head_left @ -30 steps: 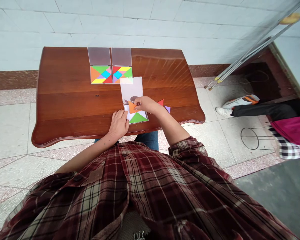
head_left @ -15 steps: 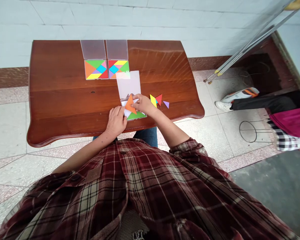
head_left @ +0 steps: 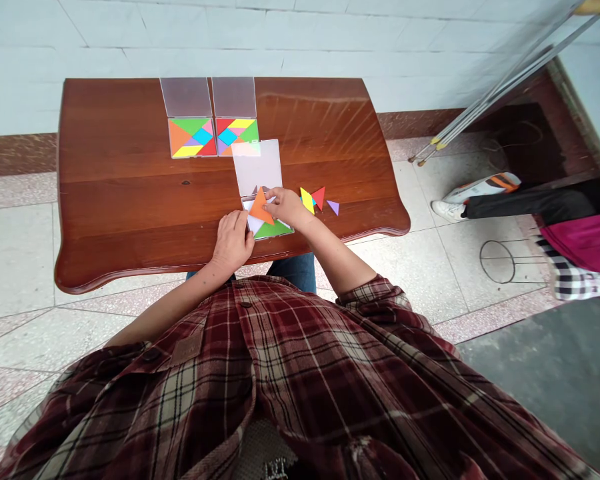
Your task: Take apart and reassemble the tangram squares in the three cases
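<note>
My right hand (head_left: 287, 205) pinches a large orange tangram triangle (head_left: 261, 208) by its right side, over the near tangram case (head_left: 247, 217). A large green triangle (head_left: 275, 229) lies along the near side of that case, and part of the pale bottom shows. The case's clear lid (head_left: 257, 168) is folded back, away from me. My left hand (head_left: 231, 239) lies at the left edge of the case, fingers stretched out and touching it. Right of my right hand lie loose pieces: a yellow parallelogram (head_left: 307, 199), a red triangle (head_left: 319, 198) and a purple triangle (head_left: 333, 207). A blue piece is partly covered.
Two filled tangram cases, left (head_left: 192, 139) and right (head_left: 237, 136), lie with raised lids near the table's far side. The lower lid overlaps the right one. The brown wooden table (head_left: 125, 193) stands by the wall. Crutches (head_left: 460, 120) and another person's leg (head_left: 505, 207) are at right.
The orange triangle has shifted very slightly up and left in my right hand, over the case. My left hand stays at the case's edge. The view has moved slightly.
</note>
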A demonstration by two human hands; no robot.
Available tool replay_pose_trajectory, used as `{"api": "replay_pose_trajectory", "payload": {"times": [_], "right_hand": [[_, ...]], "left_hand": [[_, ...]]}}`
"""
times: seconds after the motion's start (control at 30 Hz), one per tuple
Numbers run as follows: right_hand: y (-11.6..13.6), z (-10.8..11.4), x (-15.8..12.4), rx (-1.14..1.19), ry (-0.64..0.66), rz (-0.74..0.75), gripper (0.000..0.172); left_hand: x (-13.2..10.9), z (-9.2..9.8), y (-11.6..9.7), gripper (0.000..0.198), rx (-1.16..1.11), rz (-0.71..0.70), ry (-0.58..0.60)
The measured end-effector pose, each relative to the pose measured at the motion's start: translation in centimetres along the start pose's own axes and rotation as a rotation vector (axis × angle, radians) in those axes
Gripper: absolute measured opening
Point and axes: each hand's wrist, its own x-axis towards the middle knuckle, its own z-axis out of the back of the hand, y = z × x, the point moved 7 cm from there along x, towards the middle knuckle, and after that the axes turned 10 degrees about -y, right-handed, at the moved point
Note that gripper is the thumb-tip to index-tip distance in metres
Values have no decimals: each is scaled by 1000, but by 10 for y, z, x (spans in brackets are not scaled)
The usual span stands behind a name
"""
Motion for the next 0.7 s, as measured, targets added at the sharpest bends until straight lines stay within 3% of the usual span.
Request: {"api": "replay_pose_trajectory", "payload": {"times": [0.1,0.23,0.43,0.7], "right_hand": [[10,19,2,-178,-108,116,7],[26,31,-1,-462,-172,176,14],[43,8,-9,-698,-54,204,31],[52,-22,-13,-681,5,277,41]], "left_hand": [[0,0,1,47,-3,3,-4],[-1,0,0,46,6,7,4],[0,-1,0,47,5,-8,0],[-1,-2,1,49,-18,6,-11]]}}
